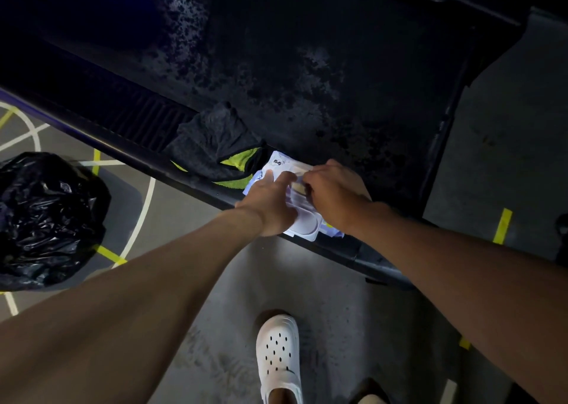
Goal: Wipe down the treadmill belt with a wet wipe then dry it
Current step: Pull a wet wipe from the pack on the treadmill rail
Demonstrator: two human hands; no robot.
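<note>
The black treadmill belt (307, 65) fills the upper view, mottled with pale dusty patches. A white wet-wipe pack (304, 224) lies on the treadmill's near side rail, its lid flipped open. My left hand (270, 202) rests on the pack with fingers fairly straight, holding it down. My right hand (333, 193) has its fingertips curled at the pack's opening, pinching there; what it pinches is hidden by the fingers. A dark grey and yellow-green cloth (215, 145) lies bunched on the rail just left of the pack.
A black rubbish bag (46, 219) sits on the floor to the left. My foot in a white clog (278, 357) stands on the grey floor below the rail (138, 154). Yellow and white lines mark the floor (507, 157).
</note>
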